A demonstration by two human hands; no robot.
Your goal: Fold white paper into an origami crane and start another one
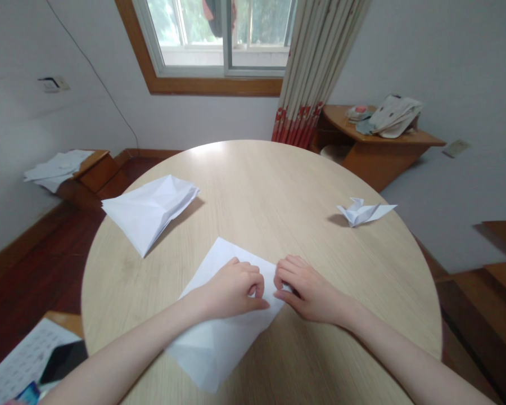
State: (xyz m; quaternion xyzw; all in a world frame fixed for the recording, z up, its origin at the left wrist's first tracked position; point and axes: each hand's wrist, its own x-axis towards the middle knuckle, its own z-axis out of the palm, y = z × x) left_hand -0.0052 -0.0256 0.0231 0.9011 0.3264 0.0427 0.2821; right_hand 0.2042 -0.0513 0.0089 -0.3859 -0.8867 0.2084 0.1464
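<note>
A white sheet of paper [219, 343] with crease lines lies at an angle near the front of the round table. My left hand [236, 284] is over its middle, fingers curled and thumb against the paper. At the sheet's right corner, my right hand [306, 287] pinches the paper between thumb and bent fingers. A small gap separates the two hands. Farther right sits a folded paper bird [362, 212], its pointed parts raised. To the left lies a stack of creased white paper [156, 205].
The round wooden table [253, 185] fills the middle. At lower left are a dark phone [63, 360] and a printed sheet [29, 354] on a lower surface. A corner shelf [400, 138] holding a white bag [394, 115] stands at back right, beside a curtain [316, 62].
</note>
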